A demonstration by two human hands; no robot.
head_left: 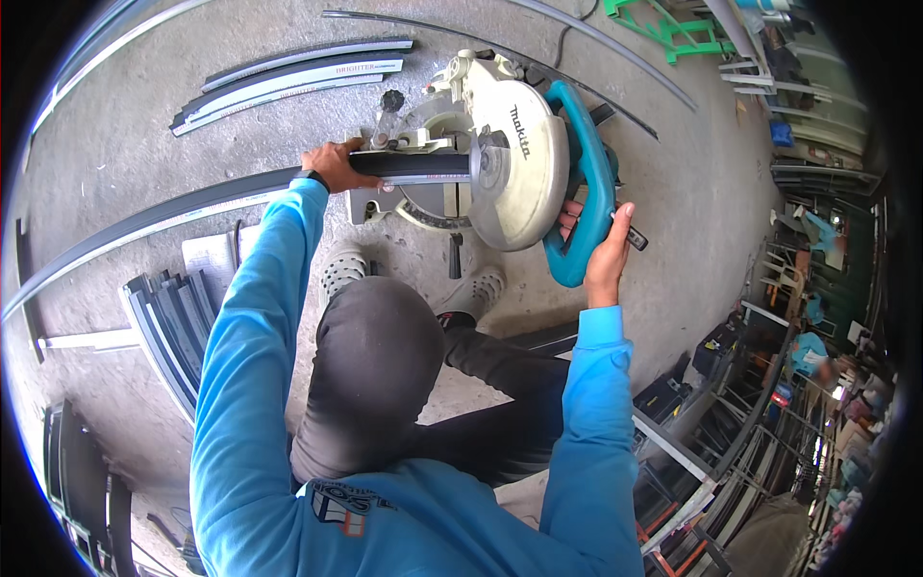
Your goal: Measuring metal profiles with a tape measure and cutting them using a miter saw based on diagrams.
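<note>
Between left hand [333, 166], gripping dark profile [415, 164], and right hand [606, 258], wrapped round handle [598, 178]: saw [535, 178].

Grey concrete floor [697, 197], scuffed. Upper left: at least 3 short grey-and-dark strips [288, 84] laid side by side. Lower left: bundle of dark, grey-edged profiles [168, 322], lengths roughly parallel; dark frame pieces [67, 462] nearer the rim. Top right: green metal stand [697, 48], partly cut off. Right edge: small blue object [781, 134]; below it, 2 people in blue tops [812, 351], blurred, amid dense clutter. Lower right: grey metal frame [673, 447].
</note>
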